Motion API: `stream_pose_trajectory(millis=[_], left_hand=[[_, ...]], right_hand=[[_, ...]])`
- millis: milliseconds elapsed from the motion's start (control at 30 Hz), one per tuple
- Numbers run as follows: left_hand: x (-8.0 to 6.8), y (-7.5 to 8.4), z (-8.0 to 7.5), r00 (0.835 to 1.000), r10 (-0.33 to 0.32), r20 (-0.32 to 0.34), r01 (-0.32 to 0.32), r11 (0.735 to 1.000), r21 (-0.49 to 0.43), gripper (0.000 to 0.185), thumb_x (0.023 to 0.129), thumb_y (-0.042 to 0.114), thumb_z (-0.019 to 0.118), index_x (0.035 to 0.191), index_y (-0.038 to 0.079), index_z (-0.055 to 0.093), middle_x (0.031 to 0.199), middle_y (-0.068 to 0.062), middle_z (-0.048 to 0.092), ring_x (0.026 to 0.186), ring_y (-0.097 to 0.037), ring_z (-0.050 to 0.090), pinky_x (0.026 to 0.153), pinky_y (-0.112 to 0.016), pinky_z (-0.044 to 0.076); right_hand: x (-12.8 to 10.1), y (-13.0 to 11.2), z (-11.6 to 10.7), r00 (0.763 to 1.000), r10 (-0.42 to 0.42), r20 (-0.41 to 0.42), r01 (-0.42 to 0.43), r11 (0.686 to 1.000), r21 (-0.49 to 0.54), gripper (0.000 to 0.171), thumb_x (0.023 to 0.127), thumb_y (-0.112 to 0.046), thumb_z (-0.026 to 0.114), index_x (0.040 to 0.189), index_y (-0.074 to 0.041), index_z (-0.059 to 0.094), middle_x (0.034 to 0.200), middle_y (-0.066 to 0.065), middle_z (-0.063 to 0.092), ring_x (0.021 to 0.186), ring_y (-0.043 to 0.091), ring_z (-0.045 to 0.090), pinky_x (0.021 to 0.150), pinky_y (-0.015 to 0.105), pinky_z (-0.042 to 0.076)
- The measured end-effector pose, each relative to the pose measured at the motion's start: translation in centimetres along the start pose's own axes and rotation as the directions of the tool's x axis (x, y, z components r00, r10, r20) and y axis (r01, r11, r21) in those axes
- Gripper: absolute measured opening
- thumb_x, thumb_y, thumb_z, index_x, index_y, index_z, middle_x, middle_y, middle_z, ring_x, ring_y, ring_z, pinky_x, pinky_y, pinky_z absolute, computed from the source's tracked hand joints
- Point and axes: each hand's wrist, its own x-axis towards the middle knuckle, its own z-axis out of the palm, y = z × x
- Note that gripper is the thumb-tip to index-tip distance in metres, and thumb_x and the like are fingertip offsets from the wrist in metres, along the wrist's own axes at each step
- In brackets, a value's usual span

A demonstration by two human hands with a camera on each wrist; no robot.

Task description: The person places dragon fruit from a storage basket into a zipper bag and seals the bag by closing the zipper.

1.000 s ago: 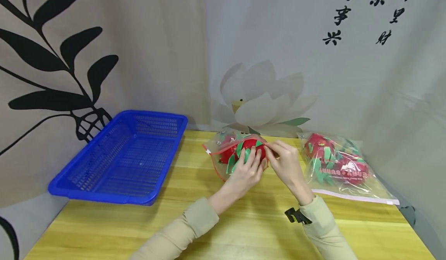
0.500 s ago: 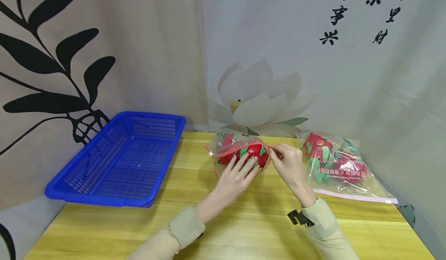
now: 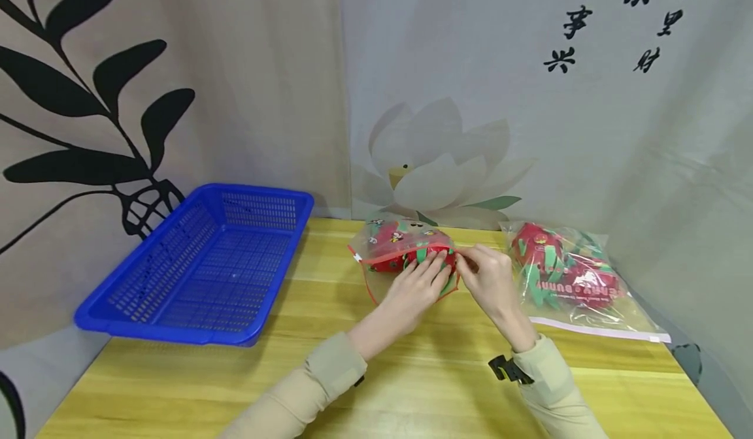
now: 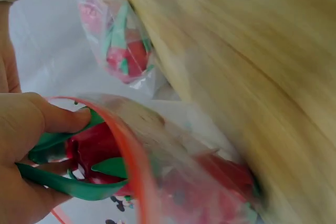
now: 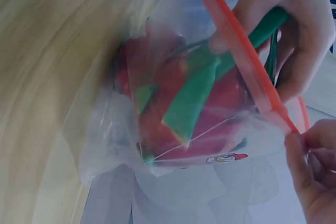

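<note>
In the head view, a clear bag with a red zip edge (image 3: 388, 257) lies on the table, its mouth facing the person. My left hand (image 3: 408, 292) reaches into the mouth and holds a red dragon fruit (image 4: 97, 150) with green scales, thumb on one side and fingers on the other in the left wrist view. Another dragon fruit (image 3: 388, 235) shows deeper inside, through the plastic. My right hand (image 3: 488, 279) pinches the right end of the red edge between thumb and finger, seen close up in the right wrist view. Part of the held fruit is hidden behind the left fingers.
A blue perforated basket (image 3: 200, 282) stands at the left of the wooden table (image 3: 423, 387). To the right lies a second clear bag (image 3: 588, 289) with a pale zip edge and several dragon fruits inside. A printed curtain (image 3: 447, 47) hangs behind the table.
The left hand first drew back slightly, then pushed forward with the dragon fruit, which now sits further inside the bag mouth. The right hand keeps its pinch on the edge.
</note>
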Motion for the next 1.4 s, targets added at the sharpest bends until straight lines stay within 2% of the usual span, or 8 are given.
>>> stream_pose_trajectory(millis=[200, 400, 533, 667, 833, 967, 1267, 1400], left_hand=[[0.9, 0.6, 0.9, 1.0, 0.019, -0.003, -0.019, 0.999, 0.032, 0.056, 0.084, 0.019, 0.071, 0.136, 0.012, 0.051, 0.147, -0.008, 0.045, 0.132, -0.02, 0.049, 0.098, -0.032, 0.051], [0.1, 0.1, 1.8, 0.995, 0.099, 0.007, -0.096, 0.979, -0.178, 0.05, 0.092, 0.022, 0.059, 0.139, 0.009, 0.047, 0.149, -0.007, 0.043, 0.139, -0.021, 0.041, 0.111, -0.032, 0.04], [-1.2, -0.7, 1.8, 0.997, 0.072, 0.036, -0.06, 0.962, -0.265, 0.05, 0.096, 0.035, 0.052, 0.14, 0.011, 0.047, 0.149, -0.008, 0.043, 0.141, -0.025, 0.037, 0.114, -0.04, 0.035], [-2.4, -1.3, 1.5, 0.993, 0.039, 0.116, -0.005, 0.961, -0.276, 0.055, 0.097, 0.044, 0.045, 0.141, 0.011, 0.045, 0.149, -0.007, 0.043, 0.14, -0.025, 0.038, 0.113, -0.043, 0.035], [-2.9, -1.6, 1.3, 0.982, 0.039, 0.185, 0.008, 0.969, -0.246, 0.055, 0.098, 0.045, 0.042, 0.142, 0.011, 0.044, 0.149, -0.006, 0.043, 0.138, -0.026, 0.042, 0.112, -0.045, 0.036], [-3.0, -1.6, 1.3, 0.983, 0.031, 0.181, 0.01, 0.975, -0.224, 0.052, 0.099, 0.044, 0.042, 0.139, 0.012, 0.048, 0.144, -0.005, 0.049, 0.134, -0.025, 0.046, 0.111, -0.046, 0.038], [-2.5, -2.2, 1.6, 0.994, 0.029, 0.109, -0.014, 0.99, -0.14, 0.034, 0.096, 0.028, 0.052, 0.125, 0.013, 0.061, 0.126, -0.003, 0.064, 0.119, -0.02, 0.06, 0.103, -0.036, 0.048], [-1.6, -3.1, 1.8, 0.999, 0.052, 0.006, -0.052, 0.998, 0.03, 0.033, 0.089, 0.017, 0.063, 0.122, 0.011, 0.063, 0.122, -0.004, 0.066, 0.112, -0.019, 0.063, 0.096, -0.026, 0.051]], right_hand=[[-0.2, 0.5, 0.0, 1.0, 0.017, 0.022, -0.016, 1.0, -0.025, 0.003, 0.076, 0.008, 0.068, 0.076, 0.007, 0.071, 0.067, 0.015, 0.069, 0.052, 0.018, 0.063, 0.047, 0.027, 0.052], [-0.2, 1.1, 0.3, 0.994, 0.09, 0.069, -0.084, 0.993, -0.082, 0.005, 0.078, 0.003, 0.07, 0.079, 0.006, 0.072, 0.069, 0.015, 0.071, 0.055, 0.02, 0.065, 0.049, 0.03, 0.053], [-0.4, 1.3, 0.6, 0.988, 0.118, 0.098, -0.108, 0.989, -0.099, 0.006, 0.079, 0.0, 0.07, 0.077, 0.005, 0.072, 0.069, 0.015, 0.07, 0.057, 0.021, 0.065, 0.051, 0.032, 0.054], [-0.5, 1.2, 1.0, 0.984, 0.143, 0.11, -0.13, 0.985, -0.113, 0.006, 0.079, -0.002, 0.07, 0.078, 0.003, 0.071, 0.07, 0.014, 0.07, 0.058, 0.021, 0.065, 0.051, 0.032, 0.054], [-0.3, 0.7, 1.9, 0.985, 0.082, 0.149, -0.055, 0.982, -0.181, 0.019, 0.078, -0.011, 0.075, 0.095, -0.003, 0.072, 0.081, 0.01, 0.069, 0.063, 0.021, 0.064, 0.051, 0.032, 0.053], [0.5, 0.4, 2.6, 0.982, 0.038, 0.185, 0.002, 0.978, -0.21, 0.017, 0.078, -0.014, 0.077, 0.093, -0.007, 0.075, 0.08, 0.006, 0.07, 0.061, 0.019, 0.062, 0.05, 0.03, 0.051], [3.0, 1.0, 3.5, 0.982, 0.085, 0.168, -0.069, 0.993, -0.1, 0.008, 0.083, -0.01, 0.07, 0.081, -0.005, 0.076, 0.071, 0.008, 0.071, 0.052, 0.015, 0.059, 0.048, 0.026, 0.046], [3.5, 1.1, 3.8, 0.983, 0.092, 0.16, -0.08, 0.993, -0.082, 0.008, 0.083, -0.009, 0.07, 0.083, -0.005, 0.076, 0.071, 0.008, 0.071, 0.055, 0.017, 0.061, 0.051, 0.028, 0.049]])
